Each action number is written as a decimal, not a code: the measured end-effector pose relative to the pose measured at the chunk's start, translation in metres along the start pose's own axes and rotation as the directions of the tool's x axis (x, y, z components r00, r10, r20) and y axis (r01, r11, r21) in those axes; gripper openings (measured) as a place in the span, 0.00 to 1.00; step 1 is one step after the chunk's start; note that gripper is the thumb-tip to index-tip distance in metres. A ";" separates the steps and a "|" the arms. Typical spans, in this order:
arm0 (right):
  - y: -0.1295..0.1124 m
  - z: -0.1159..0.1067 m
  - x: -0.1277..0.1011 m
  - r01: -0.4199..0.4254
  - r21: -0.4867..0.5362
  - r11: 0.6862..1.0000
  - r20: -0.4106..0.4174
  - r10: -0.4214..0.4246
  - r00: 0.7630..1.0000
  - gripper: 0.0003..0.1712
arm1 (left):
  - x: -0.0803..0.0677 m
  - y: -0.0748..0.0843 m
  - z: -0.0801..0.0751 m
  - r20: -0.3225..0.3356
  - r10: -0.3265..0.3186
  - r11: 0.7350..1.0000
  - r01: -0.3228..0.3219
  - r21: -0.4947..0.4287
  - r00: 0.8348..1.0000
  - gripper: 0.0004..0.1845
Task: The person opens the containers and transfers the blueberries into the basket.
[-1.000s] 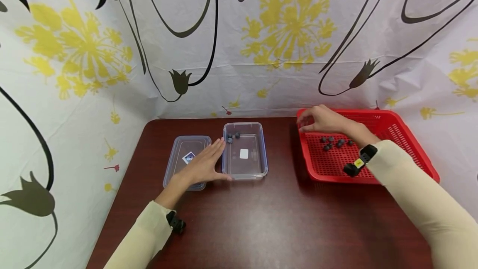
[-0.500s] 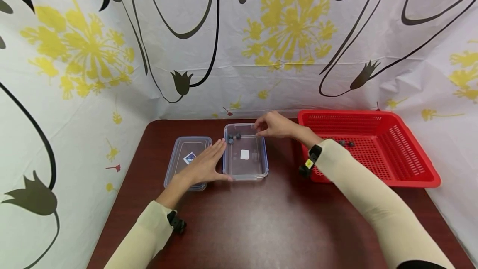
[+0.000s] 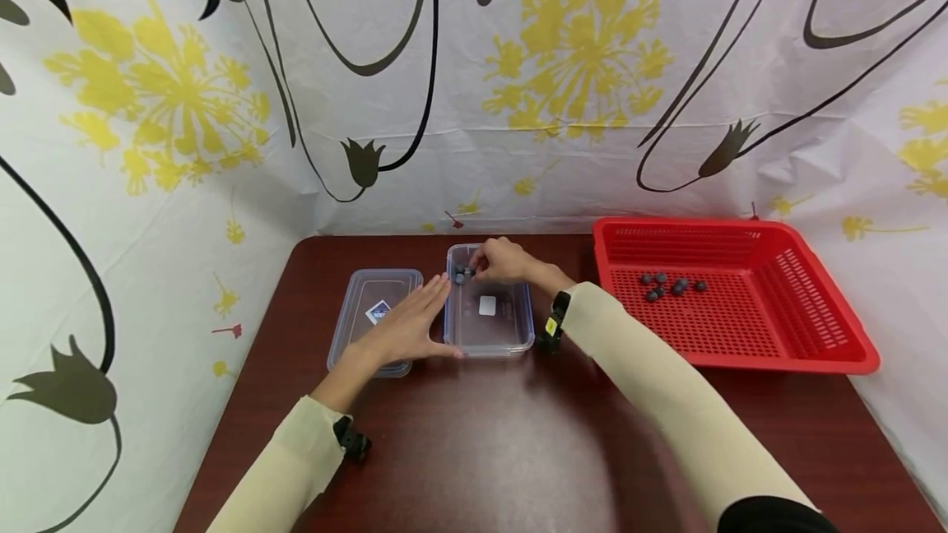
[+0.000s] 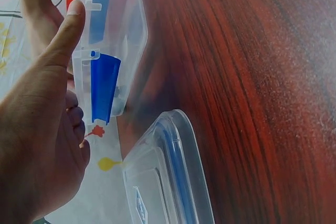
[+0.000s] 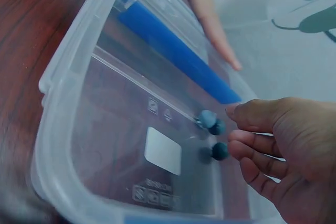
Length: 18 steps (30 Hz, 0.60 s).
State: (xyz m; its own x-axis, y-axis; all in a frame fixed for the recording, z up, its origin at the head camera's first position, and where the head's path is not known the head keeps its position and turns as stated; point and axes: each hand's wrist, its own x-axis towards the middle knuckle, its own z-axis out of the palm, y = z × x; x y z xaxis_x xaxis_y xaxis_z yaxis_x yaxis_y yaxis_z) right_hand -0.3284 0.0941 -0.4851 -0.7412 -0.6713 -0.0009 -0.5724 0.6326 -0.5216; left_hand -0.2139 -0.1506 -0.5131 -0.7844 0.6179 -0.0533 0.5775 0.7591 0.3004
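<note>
Your right hand [image 3: 502, 261] hangs inside the far end of the box [image 3: 511, 337], fingers [image 5: 247, 148] loosely curled and holding nothing; three dark balls [image 5: 214, 135] lie on the floor just off your fingertips. Your left hand [image 3: 403, 326] lies flat, fingers straight, against the box's left wall, with the lid [image 3: 360, 294] under the palm. By my reading you're partway: about five balls [image 3: 672, 285] are left in the basket [image 3: 844, 336], well away from both hands.
</note>
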 end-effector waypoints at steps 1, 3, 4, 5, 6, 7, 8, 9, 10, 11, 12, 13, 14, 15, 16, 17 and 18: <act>0.000 0.003 0.002 -0.009 -0.002 1.000 0.003 0.009 1.000 0.13 | 0.000 0.000 0.000 0.000 0.001 1.000 -0.001 0.004 1.000 0.69; 0.001 0.008 0.005 -0.017 -0.001 1.000 0.002 0.017 1.000 0.13 | 0.001 -0.001 0.001 0.000 0.002 1.000 -0.002 0.008 1.000 0.69; 0.002 0.010 0.007 -0.015 0.001 1.000 -0.002 0.015 1.000 0.13 | 0.001 -0.002 0.001 0.001 0.000 1.000 0.000 0.010 1.000 0.69; 0.003 0.013 0.008 -0.018 0.000 1.000 -0.008 0.018 1.000 0.13 | 0.001 -0.002 0.002 0.002 -0.002 1.000 0.002 0.014 1.000 0.69; 0.004 0.015 0.009 -0.021 0.000 1.000 -0.012 0.021 1.000 0.13 | 0.002 -0.002 0.001 0.004 -0.004 1.000 0.004 0.017 1.000 0.69; 0.004 0.017 0.010 -0.025 0.003 1.000 -0.013 0.025 1.000 0.13 | 0.002 -0.003 0.001 0.003 -0.003 1.000 0.003 0.016 1.000 0.69; 0.005 0.019 0.010 -0.033 -0.001 0.999 -0.012 0.033 0.999 0.12 | 0.002 -0.003 0.001 0.002 -0.002 1.000 0.002 0.016 1.000 0.69; 0.005 0.021 0.011 -0.040 -0.004 0.999 -0.010 0.039 0.999 0.12 | 0.002 -0.003 0.001 0.003 -0.001 1.000 0.001 0.015 1.000 0.69; 0.006 0.023 0.011 -0.047 -0.010 0.999 -0.009 0.047 0.999 0.12 | 0.002 -0.002 0.001 0.003 0.001 1.000 -0.001 0.015 1.000 0.69; 0.006 0.025 0.011 -0.055 -0.015 0.998 -0.008 0.055 0.998 0.13 | 0.002 -0.002 0.001 0.002 0.004 1.000 -0.004 0.015 1.000 0.69; 0.006 0.027 0.011 -0.062 -0.019 0.998 -0.005 0.062 0.998 0.13 | 0.002 -0.002 0.001 0.001 0.005 1.000 -0.005 0.015 1.000 0.69; 0.006 0.029 0.011 -0.071 -0.022 0.997 -0.004 0.071 0.997 0.13 | 0.002 -0.002 0.001 -0.003 0.009 1.000 -0.009 0.013 1.000 0.69; 0.006 0.031 0.011 -0.078 -0.027 0.997 -0.008 0.078 0.997 0.13 | 0.002 -0.002 0.002 -0.006 0.011 1.000 -0.011 0.012 1.000 0.69; 0.006 0.032 0.011 -0.082 -0.028 0.996 -0.015 0.081 0.997 0.13 | 0.002 -0.002 0.002 -0.007 0.012 1.000 -0.012 0.011 1.000 0.69; 0.006 0.034 0.012 -0.087 -0.034 0.996 -0.023 0.086 0.996 0.13 | 0.002 -0.002 0.002 -0.010 0.014 1.000 -0.014 0.011 1.000 0.69; 0.006 0.036 0.013 -0.095 -0.032 0.995 -0.028 0.094 0.995 0.13 | 0.002 -0.002 0.003 -0.012 0.013 1.000 -0.013 0.008 1.000 0.69; 0.006 0.037 0.013 -0.103 -0.033 0.994 -0.035 0.101 0.994 0.13 | 0.002 -0.002 0.003 -0.012 0.010 1.000 -0.010 0.009 1.000 0.69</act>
State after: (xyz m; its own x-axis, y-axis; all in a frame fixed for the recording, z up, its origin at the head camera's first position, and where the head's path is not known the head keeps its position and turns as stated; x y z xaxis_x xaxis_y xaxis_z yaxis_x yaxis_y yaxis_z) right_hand -0.3285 0.0747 -0.5198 -0.8073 -0.5897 -0.0238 -0.5045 0.7104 -0.4907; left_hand -0.2157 -0.1506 -0.5165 -0.7814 0.6229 -0.0389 0.5871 0.7547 0.2928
